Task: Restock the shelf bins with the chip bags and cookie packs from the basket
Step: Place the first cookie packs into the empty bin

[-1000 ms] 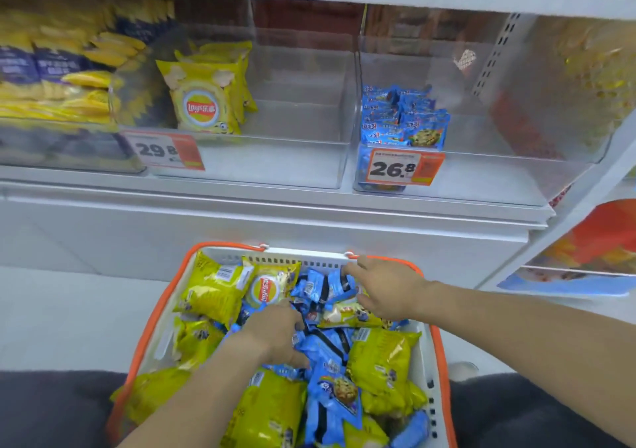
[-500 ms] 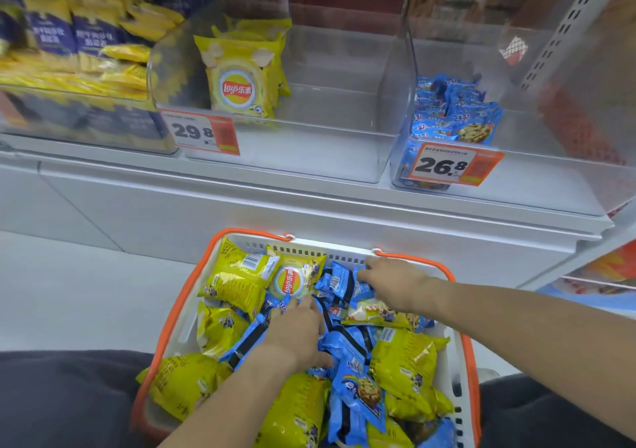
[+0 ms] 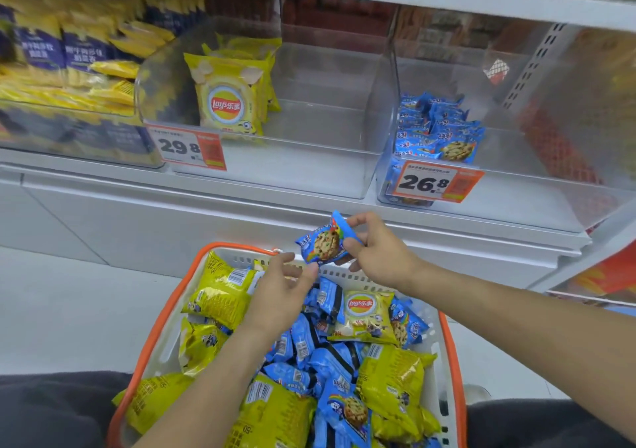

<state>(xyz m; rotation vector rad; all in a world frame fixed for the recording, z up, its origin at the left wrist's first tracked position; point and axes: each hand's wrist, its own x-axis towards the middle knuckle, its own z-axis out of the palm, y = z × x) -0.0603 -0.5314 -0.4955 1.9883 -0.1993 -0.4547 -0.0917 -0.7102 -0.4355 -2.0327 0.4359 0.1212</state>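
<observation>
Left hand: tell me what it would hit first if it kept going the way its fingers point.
The left hand points up and right at the blue cookie pack held by the right hand. Its fingertips look almost touching it; depth is unclear.

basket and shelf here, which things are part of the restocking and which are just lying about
In the job:
- cookie pack pinched by right hand
- left hand
- orange-rimmed basket
- chip bin
- cookie bin

Just there:
- purple and yellow packs in the left bin
- price tags

head view: one wide-angle, head-worn | faces forward and down | near over white orange-rimmed plastic basket (image 3: 165, 337) | clear plastic shelf bins (image 3: 309, 158) farther ahead, above
</observation>
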